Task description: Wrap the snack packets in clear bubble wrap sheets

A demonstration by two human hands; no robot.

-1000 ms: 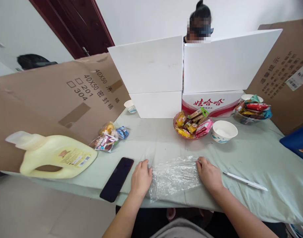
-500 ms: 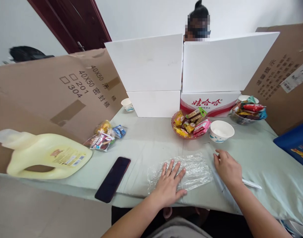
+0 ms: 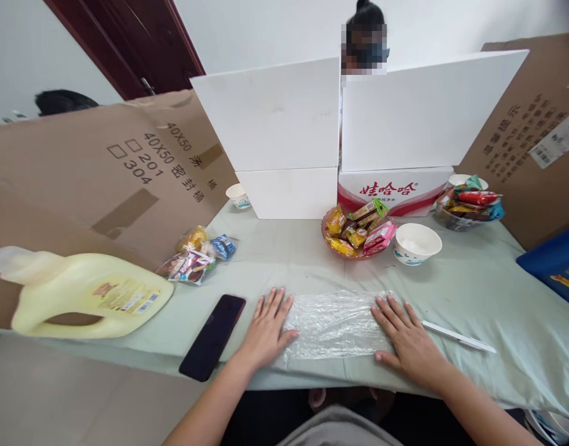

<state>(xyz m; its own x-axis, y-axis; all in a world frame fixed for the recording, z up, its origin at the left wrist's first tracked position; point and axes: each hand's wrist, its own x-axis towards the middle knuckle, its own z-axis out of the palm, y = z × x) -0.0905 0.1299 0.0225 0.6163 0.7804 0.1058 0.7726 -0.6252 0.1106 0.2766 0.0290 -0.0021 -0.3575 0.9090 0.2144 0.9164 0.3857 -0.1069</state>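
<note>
Where half a second ago only the left hand [image 3: 266, 328] was pressing the clear plastic sheet [image 3: 333, 322], both hands are now lying flat, fingers spread (right hand [image 3: 405, 337] included), at its ends near the tabletop's [image 3: 289, 260] front edge. Wrapped snacks are filling the pink dish [image 3: 356, 232] beside a white bowl [image 3: 416, 243].

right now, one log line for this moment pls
left hand: flat, open, on left edge of clear plastic bag | right hand: flat, open, on right edge | bag: spread on green tablecloth
</note>
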